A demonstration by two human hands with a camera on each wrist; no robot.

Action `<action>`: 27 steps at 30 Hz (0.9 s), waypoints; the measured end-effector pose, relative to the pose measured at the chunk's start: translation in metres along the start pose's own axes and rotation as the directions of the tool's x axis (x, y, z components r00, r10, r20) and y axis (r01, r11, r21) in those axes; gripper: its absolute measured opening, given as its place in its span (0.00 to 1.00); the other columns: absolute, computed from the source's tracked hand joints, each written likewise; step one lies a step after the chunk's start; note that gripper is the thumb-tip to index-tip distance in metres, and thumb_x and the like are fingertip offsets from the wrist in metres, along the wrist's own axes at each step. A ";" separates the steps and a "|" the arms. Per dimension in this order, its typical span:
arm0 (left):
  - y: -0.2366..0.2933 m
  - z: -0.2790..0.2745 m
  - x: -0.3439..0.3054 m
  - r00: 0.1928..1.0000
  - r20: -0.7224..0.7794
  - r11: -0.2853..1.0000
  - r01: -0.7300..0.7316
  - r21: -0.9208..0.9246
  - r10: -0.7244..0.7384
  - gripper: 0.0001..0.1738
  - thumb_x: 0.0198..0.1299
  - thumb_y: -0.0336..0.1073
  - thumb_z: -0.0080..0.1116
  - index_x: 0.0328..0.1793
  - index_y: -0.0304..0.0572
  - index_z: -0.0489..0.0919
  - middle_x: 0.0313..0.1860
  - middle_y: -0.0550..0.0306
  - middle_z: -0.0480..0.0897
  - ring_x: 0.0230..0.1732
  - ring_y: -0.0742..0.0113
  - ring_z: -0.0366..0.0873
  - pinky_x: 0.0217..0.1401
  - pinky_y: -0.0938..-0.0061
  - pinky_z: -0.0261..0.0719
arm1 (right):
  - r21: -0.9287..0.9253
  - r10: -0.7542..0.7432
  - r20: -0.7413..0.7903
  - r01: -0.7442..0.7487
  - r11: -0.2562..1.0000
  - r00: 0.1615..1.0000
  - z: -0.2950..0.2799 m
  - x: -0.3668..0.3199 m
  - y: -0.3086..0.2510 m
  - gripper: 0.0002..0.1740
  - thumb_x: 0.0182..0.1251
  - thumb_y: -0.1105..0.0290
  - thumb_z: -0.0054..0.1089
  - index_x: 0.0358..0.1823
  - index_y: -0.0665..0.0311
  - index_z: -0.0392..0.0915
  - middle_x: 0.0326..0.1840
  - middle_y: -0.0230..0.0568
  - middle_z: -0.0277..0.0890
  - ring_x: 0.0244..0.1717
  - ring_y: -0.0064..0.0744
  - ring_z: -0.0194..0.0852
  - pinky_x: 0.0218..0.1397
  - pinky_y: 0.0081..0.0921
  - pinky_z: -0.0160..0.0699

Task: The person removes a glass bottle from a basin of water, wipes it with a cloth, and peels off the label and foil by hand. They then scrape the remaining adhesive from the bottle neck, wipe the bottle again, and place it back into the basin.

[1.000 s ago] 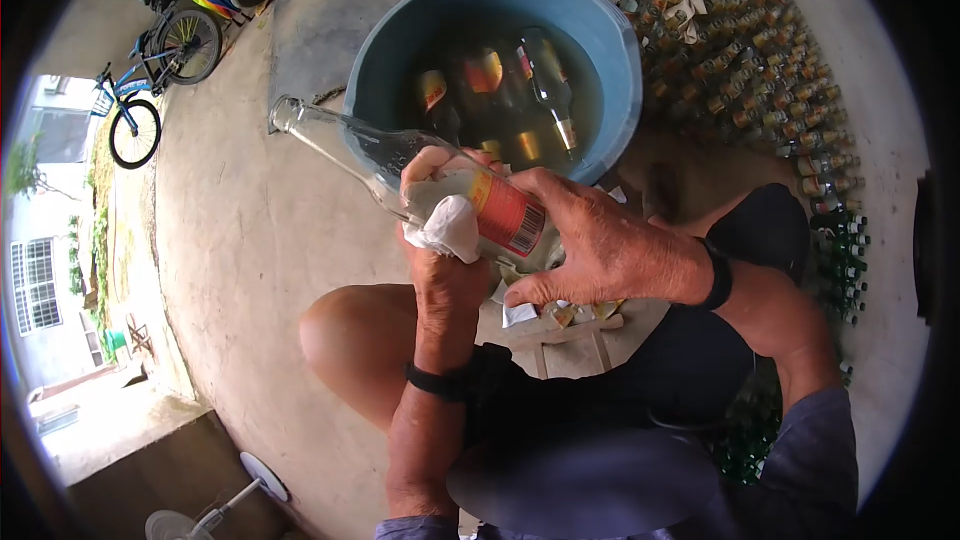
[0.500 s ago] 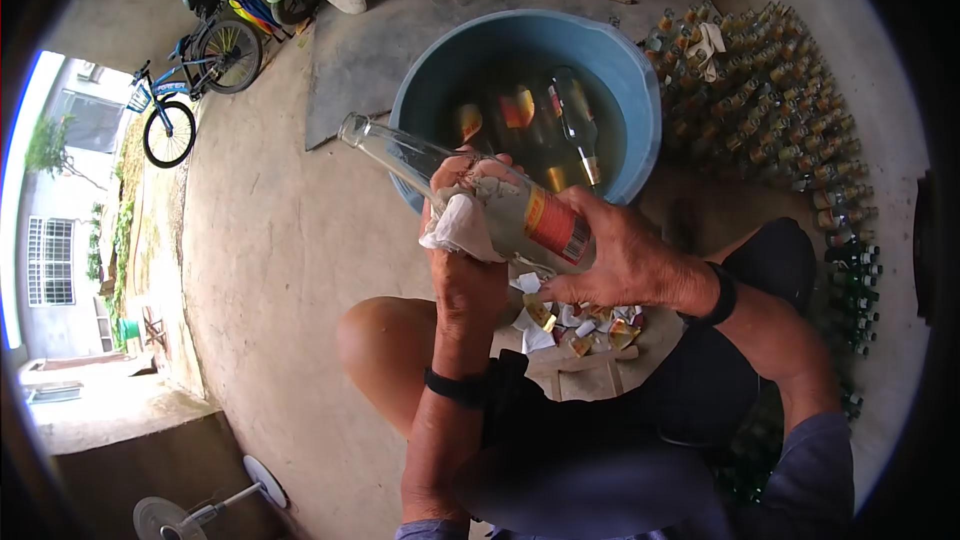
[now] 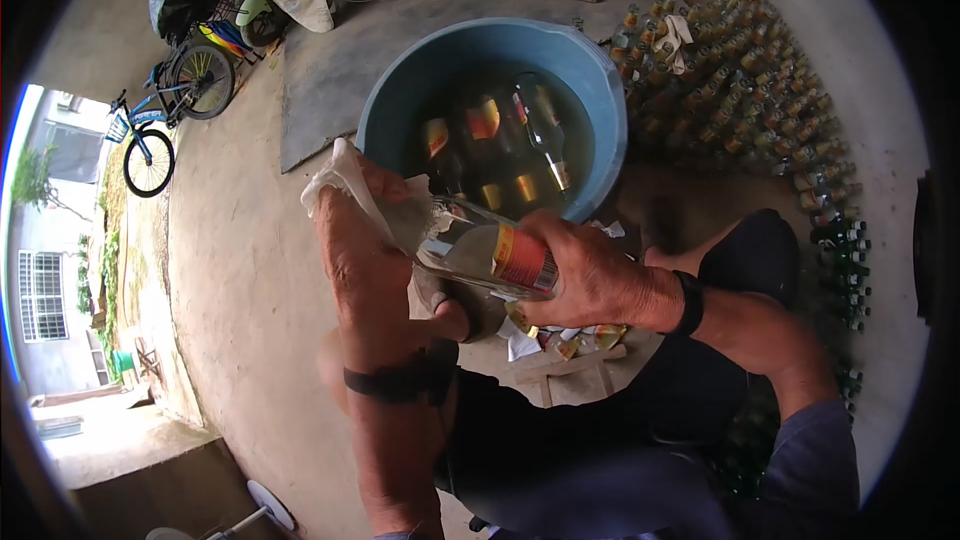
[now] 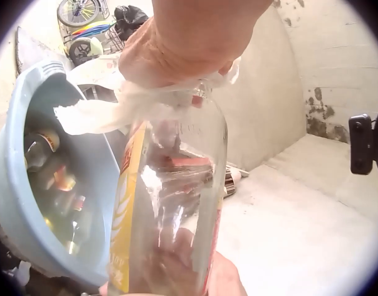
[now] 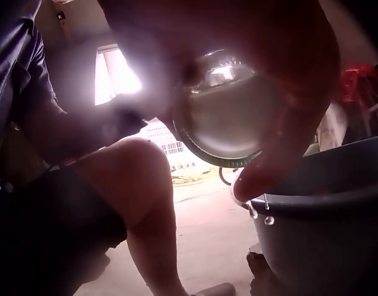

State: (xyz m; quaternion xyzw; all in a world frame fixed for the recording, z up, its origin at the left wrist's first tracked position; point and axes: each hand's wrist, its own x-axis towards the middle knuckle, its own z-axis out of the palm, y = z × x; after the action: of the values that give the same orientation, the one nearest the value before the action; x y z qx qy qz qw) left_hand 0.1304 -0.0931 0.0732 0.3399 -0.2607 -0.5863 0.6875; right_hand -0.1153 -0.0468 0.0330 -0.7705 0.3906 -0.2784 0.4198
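Observation:
A clear glass bottle (image 3: 470, 248) with a red and yellow label (image 3: 522, 258) lies tilted between both hands. At its base my right hand (image 3: 600, 275) grips it, thumb below and fingers over the top. My left hand (image 3: 350, 225) holds a white cloth (image 3: 345, 180) around the neck end, hiding the bottle's mouth. In the left wrist view, the cloth (image 4: 93, 116) hangs off to one side below the left hand (image 4: 182, 46). From the right wrist, the round bottle base (image 5: 232, 117) shows within the hand, and water drops hang by a fingertip.
A blue tub (image 3: 375, 105) of murky water with several bottles (image 3: 540, 130) stands ahead. Rows of bottles (image 3: 740, 90) line the right wall. Torn labels (image 3: 565, 345) lie on a low wooden stool (image 3: 575, 368) between the legs. A bicycle (image 3: 150, 140) stands far left.
My left hand has slid the cloth from the bottle's body up to its neck end, moving left. The right hand keeps its grip on the base. The head view has shifted slightly.

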 end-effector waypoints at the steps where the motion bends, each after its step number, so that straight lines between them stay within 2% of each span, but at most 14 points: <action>1: 0.002 0.002 0.005 0.998 0.060 1.000 -0.004 -0.002 0.004 0.12 0.74 0.44 0.60 0.48 0.43 0.79 0.30 0.63 0.73 0.31 0.69 0.68 0.44 0.70 0.73 | 0.101 0.068 0.121 -0.081 0.992 0.990 -0.005 0.002 -0.003 0.37 0.51 0.63 0.81 0.59 0.71 0.71 0.48 0.53 0.81 0.50 0.52 0.87 0.55 0.43 0.85; 3: 0.008 0.004 0.012 0.954 0.296 0.981 0.101 -0.164 -0.049 0.13 0.76 0.44 0.61 0.54 0.42 0.80 0.30 0.66 0.75 0.31 0.72 0.69 0.42 0.75 0.73 | 0.268 0.160 0.369 -0.270 0.925 0.915 -0.017 0.006 -0.010 0.39 0.51 0.62 0.83 0.62 0.70 0.73 0.50 0.44 0.83 0.49 0.40 0.88 0.55 0.38 0.86; 6: 0.010 0.009 0.024 0.830 0.558 0.928 0.215 -0.305 -0.009 0.14 0.76 0.42 0.63 0.57 0.40 0.78 0.28 0.68 0.76 0.29 0.75 0.70 0.41 0.79 0.73 | 0.527 -0.059 0.431 -0.199 0.826 0.900 -0.018 0.007 -0.007 0.42 0.51 0.63 0.82 0.67 0.71 0.74 0.51 0.42 0.83 0.50 0.32 0.84 0.56 0.34 0.84; 7: 0.009 0.010 0.026 0.798 0.602 0.907 0.245 -0.342 0.012 0.14 0.76 0.41 0.63 0.57 0.40 0.77 0.28 0.69 0.76 0.29 0.75 0.70 0.41 0.78 0.73 | 0.523 0.048 0.584 -0.421 0.741 0.811 -0.030 0.008 -0.016 0.45 0.51 0.64 0.81 0.71 0.72 0.73 0.54 0.45 0.83 0.51 0.33 0.85 0.58 0.34 0.84; 8: 0.007 0.009 0.027 0.766 0.642 0.885 0.274 -0.377 0.036 0.14 0.75 0.40 0.64 0.57 0.39 0.77 0.27 0.69 0.75 0.28 0.75 0.71 0.41 0.78 0.74 | 0.523 0.063 0.600 -0.451 0.723 0.797 -0.031 0.008 -0.017 0.45 0.51 0.64 0.81 0.71 0.72 0.73 0.53 0.45 0.84 0.51 0.34 0.85 0.58 0.34 0.85; 10: 0.000 0.000 0.031 0.804 0.595 0.893 0.275 -0.357 -0.009 0.12 0.75 0.39 0.62 0.55 0.40 0.76 0.26 0.70 0.74 0.27 0.75 0.70 0.40 0.76 0.72 | 0.519 0.088 0.637 -0.510 0.686 0.766 -0.029 0.010 -0.017 0.44 0.51 0.64 0.81 0.71 0.71 0.72 0.52 0.45 0.84 0.51 0.35 0.86 0.59 0.35 0.85; 12: -0.007 -0.010 0.037 0.847 0.528 0.916 0.258 -0.306 -0.061 0.14 0.78 0.45 0.57 0.52 0.42 0.76 0.26 0.69 0.72 0.25 0.73 0.66 0.36 0.73 0.70 | 0.462 0.003 0.364 -0.184 0.868 0.931 -0.006 0.005 0.007 0.43 0.51 0.64 0.81 0.69 0.71 0.73 0.51 0.47 0.85 0.49 0.38 0.87 0.57 0.37 0.86; 13: -0.008 -0.011 0.036 0.893 0.440 0.948 0.217 -0.234 -0.096 0.15 0.78 0.46 0.54 0.52 0.41 0.78 0.27 0.65 0.73 0.26 0.70 0.68 0.34 0.71 0.71 | 0.384 -0.076 0.220 -0.015 0.923 0.973 0.000 0.006 0.013 0.42 0.51 0.65 0.81 0.69 0.71 0.73 0.50 0.47 0.85 0.48 0.39 0.88 0.56 0.37 0.87; 16: -0.017 -0.015 0.036 0.988 0.153 0.996 0.050 -0.078 -0.038 0.15 0.78 0.44 0.53 0.53 0.40 0.79 0.27 0.60 0.73 0.28 0.65 0.71 0.35 0.66 0.74 | 0.000 0.163 0.100 -0.164 0.986 0.981 -0.010 0.009 0.005 0.40 0.50 0.65 0.81 0.65 0.70 0.73 0.47 0.52 0.86 0.46 0.47 0.91 0.53 0.38 0.87; 17: -0.021 -0.013 0.034 0.999 0.026 0.999 0.034 -0.028 -0.033 0.14 0.77 0.43 0.55 0.53 0.39 0.80 0.28 0.58 0.74 0.30 0.62 0.73 0.39 0.61 0.78 | -0.079 0.128 0.011 -0.127 0.989 0.992 -0.011 0.014 0.004 0.39 0.49 0.65 0.81 0.62 0.69 0.73 0.44 0.56 0.86 0.46 0.56 0.91 0.52 0.40 0.88; 20: -0.032 -0.010 0.035 0.996 -0.080 0.997 0.034 -0.065 -0.039 0.14 0.77 0.44 0.56 0.50 0.41 0.81 0.29 0.59 0.74 0.31 0.62 0.74 0.42 0.58 0.78 | -0.290 0.147 -0.046 -0.154 0.945 0.988 -0.023 0.021 0.004 0.38 0.49 0.65 0.81 0.61 0.69 0.73 0.42 0.57 0.86 0.48 0.60 0.90 0.53 0.42 0.87; 21: -0.031 -0.009 0.037 0.998 -0.024 0.993 0.053 -0.102 -0.056 0.15 0.78 0.46 0.56 0.47 0.42 0.82 0.28 0.62 0.73 0.31 0.64 0.73 0.42 0.59 0.78 | -0.263 0.183 -0.004 -0.178 0.948 0.983 -0.024 0.021 0.004 0.37 0.49 0.64 0.81 0.58 0.72 0.74 0.40 0.55 0.86 0.44 0.54 0.91 0.49 0.41 0.88; 24: -0.022 -0.005 0.033 0.969 0.223 0.964 0.152 -0.218 -0.102 0.15 0.78 0.46 0.56 0.48 0.42 0.81 0.26 0.66 0.71 0.28 0.68 0.70 0.41 0.63 0.77 | 0.058 0.085 0.204 -0.099 0.993 0.975 -0.029 0.020 0.004 0.36 0.48 0.64 0.80 0.58 0.73 0.75 0.40 0.49 0.86 0.39 0.44 0.90 0.43 0.39 0.89; 27: -0.016 -0.006 0.035 0.896 0.432 0.915 0.258 -0.310 -0.106 0.15 0.78 0.47 0.56 0.48 0.43 0.81 0.22 0.69 0.68 0.24 0.71 0.66 0.38 0.67 0.76 | 0.498 -0.041 0.385 -0.170 0.851 0.922 -0.020 0.016 0.010 0.37 0.48 0.63 0.80 0.59 0.73 0.76 0.44 0.45 0.85 0.41 0.35 0.87 0.44 0.35 0.88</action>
State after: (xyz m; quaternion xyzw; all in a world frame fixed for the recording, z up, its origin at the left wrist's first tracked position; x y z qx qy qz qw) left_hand 0.1314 -0.1280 0.0555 0.1025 -0.2525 -0.7443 0.6097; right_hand -0.1261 -0.0720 0.0359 -0.6528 0.2374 -0.2042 0.6898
